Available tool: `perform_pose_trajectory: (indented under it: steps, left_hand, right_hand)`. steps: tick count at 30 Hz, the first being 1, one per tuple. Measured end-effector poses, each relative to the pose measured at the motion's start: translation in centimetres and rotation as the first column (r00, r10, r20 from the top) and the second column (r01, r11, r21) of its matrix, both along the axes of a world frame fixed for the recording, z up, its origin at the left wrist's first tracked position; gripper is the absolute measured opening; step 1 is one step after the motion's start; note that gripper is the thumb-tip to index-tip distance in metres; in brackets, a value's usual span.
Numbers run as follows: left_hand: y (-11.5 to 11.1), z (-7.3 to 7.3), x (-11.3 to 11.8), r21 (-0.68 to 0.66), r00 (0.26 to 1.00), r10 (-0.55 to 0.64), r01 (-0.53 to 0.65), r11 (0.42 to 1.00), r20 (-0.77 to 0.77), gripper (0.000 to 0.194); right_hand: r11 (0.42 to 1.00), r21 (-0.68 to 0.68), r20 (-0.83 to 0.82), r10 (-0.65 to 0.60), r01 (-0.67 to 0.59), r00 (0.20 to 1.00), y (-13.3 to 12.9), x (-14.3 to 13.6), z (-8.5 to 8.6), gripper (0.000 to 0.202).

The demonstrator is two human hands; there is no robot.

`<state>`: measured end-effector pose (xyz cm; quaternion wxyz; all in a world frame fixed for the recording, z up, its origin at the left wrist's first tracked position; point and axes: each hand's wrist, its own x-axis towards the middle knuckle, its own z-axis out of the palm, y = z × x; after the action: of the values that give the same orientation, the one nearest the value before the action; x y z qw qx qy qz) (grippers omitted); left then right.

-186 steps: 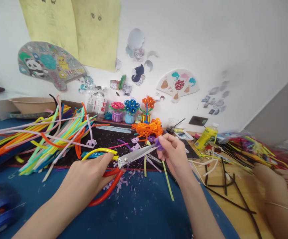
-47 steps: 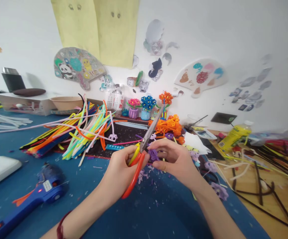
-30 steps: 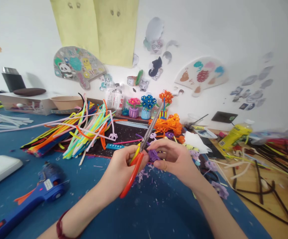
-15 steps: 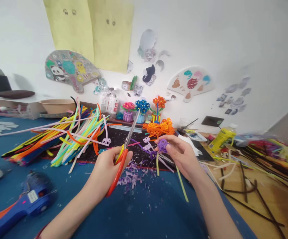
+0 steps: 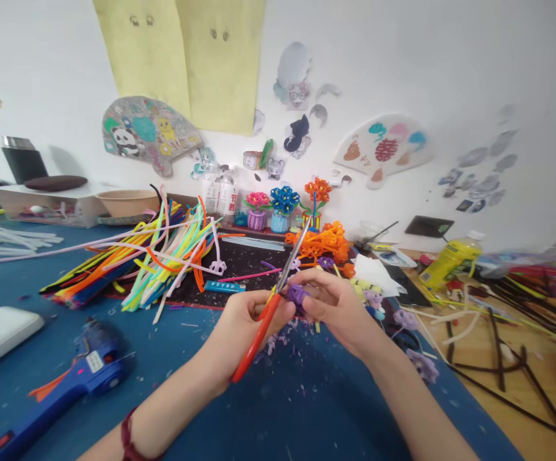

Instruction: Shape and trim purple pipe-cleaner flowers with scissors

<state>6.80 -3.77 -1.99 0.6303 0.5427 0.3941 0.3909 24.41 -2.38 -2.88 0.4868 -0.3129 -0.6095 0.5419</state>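
My left hand [image 5: 237, 326] is closed around orange-handled scissors [image 5: 257, 346], whose blades point up and away from me. Between the fingers of my right hand [image 5: 342, 314] sits a small purple pipe-cleaner flower [image 5: 297, 295]. Both hands are close together, and the left fingertips are right beside the flower; whether they touch it I cannot tell. Purple fuzz clippings lie on the blue table [image 5: 301, 410] below. Partly behind my right forearm are light purple pipe-cleaner flowers [image 5: 421, 366].
A blue glue gun [image 5: 83, 374] lies at the left near a white case [image 5: 2, 339]. Bundled coloured pipe cleaners [image 5: 172, 256] spread behind my left hand. Orange pipe-cleaner flowers [image 5: 323, 243] and small potted ones [image 5: 280, 221] stand at the back. A yellow bottle [image 5: 450, 259] leans at the right.
My left hand has brought the scissors right, up to the purple flower, so the hands now nearly meet. The flower has moved slightly left and down. The view has shifted a little left.
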Motion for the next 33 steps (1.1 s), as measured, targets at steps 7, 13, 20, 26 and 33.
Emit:
perform_pose_trajectory:
  steps: [7,13,20,26,33]
  left_hand:
    - [-0.1,-0.1,0.1,-0.054,0.995,-0.072,0.076,0.996,0.076,0.038]
    - [-0.1,0.3,0.0,-0.101,0.990,-0.136,0.139,0.985,0.033,0.040]
    - [0.0,0.3,-0.6,-0.079,0.979,-0.205,0.204,0.976,-0.005,0.041]
    - [0.2,0.0,-0.5,-0.022,0.992,-0.107,0.108,0.994,0.064,0.043]
    - [-0.2,0.5,-0.1,-0.041,0.988,-0.145,0.147,0.988,0.044,0.038]
  right_hand:
    - [1.000,-0.003,-0.024,0.027,-0.027,0.999,0.1,-0.4,0.1,0.025]
    - [0.997,-0.050,-0.043,-0.062,0.060,0.997,0.3,0.2,0.3,0.023]
    - [0.989,-0.041,-0.195,-0.146,0.141,0.970,0.9,2.1,0.7,0.019]
    - [0.998,0.042,-0.195,-0.026,0.035,0.980,0.4,2.1,0.9,0.022]
    - [0.991,0.094,-0.083,0.099,-0.091,0.992,-0.3,0.6,0.9,0.023]
